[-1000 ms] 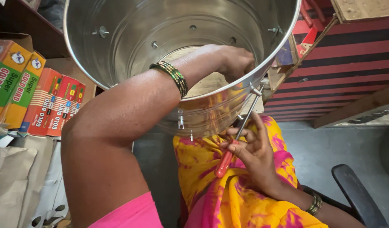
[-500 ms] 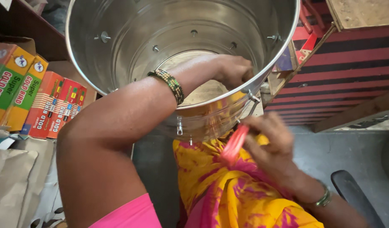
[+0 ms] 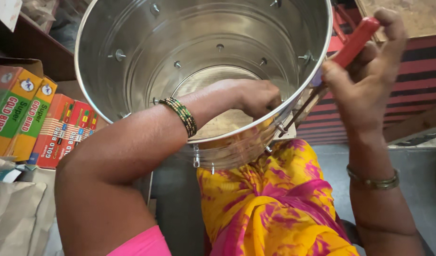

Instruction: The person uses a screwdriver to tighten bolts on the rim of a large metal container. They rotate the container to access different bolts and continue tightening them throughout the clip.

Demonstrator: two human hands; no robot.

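Two hands are busy on one big shiny steel drum (image 3: 132, 90) that fills the top middle of the frame and leans on the person's lap. Her left hand (image 3: 256, 97) reaches down inside it, curled shut near the right wall; I cannot tell what it pinches there. Her right hand (image 3: 369, 76), at the upper right, is closed tight around a red-handled screwdriver (image 3: 355, 40), and the thin metal tip points down at a small bolt (image 3: 280, 128) on the outside of the rim.

The tip could slip off that little bolt, I think, because the wall is round and smooth. Then it might scratch the metal or poke the yellow and pink cloth (image 3: 274, 208) just below. The drum could also roll, since only her lap holds it. The rim looks thin and her left arm lies right across it.

Coloured cardboard boxes (image 3: 38, 123) stand close at the left. Red and black striped boards (image 3: 421, 80) crowd the right side, leaving her elbow little room.
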